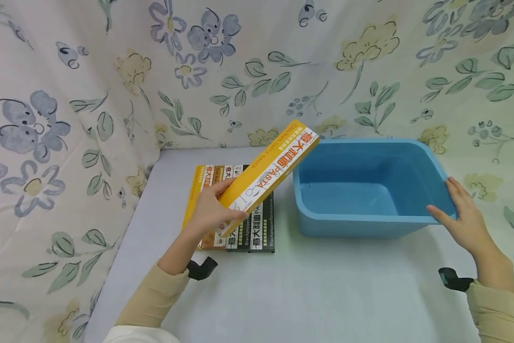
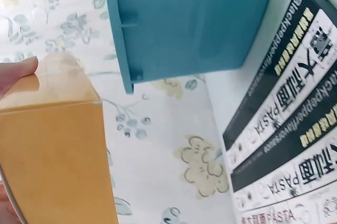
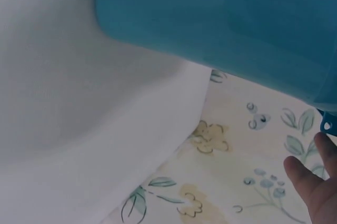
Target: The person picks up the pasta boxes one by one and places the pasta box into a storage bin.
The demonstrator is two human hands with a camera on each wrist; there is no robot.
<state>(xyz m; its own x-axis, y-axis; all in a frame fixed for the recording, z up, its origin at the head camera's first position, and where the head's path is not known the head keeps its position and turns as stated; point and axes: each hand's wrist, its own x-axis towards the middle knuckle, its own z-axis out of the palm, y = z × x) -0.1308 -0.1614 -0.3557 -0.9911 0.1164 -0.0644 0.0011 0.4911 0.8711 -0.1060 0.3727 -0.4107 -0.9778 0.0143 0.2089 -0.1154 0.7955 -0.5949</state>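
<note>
My left hand [image 1: 209,209] grips the lower end of a yellow pasta box [image 1: 271,174] marked "Chicken curry sauce". The box is raised and tilted, its far end near the left rim of a blue plastic bin [image 1: 347,226]. In the left wrist view the plain yellow end of the box fills the lower left. At the bin's front right corner, my right hand [image 1: 467,219] holds the rim, thumb over the front edge and fingers along the right side. Below the held box lie several more pasta boxes side by side, with black pasta boxes [image 1: 268,233] at the right.
The bin stands on a white table [image 1: 325,290], right of the row of boxes, and its visible floor is bare. A floral cloth [image 1: 257,76] hangs behind and at the sides of the table. Dark bands [image 1: 202,268] sit on both wrists.
</note>
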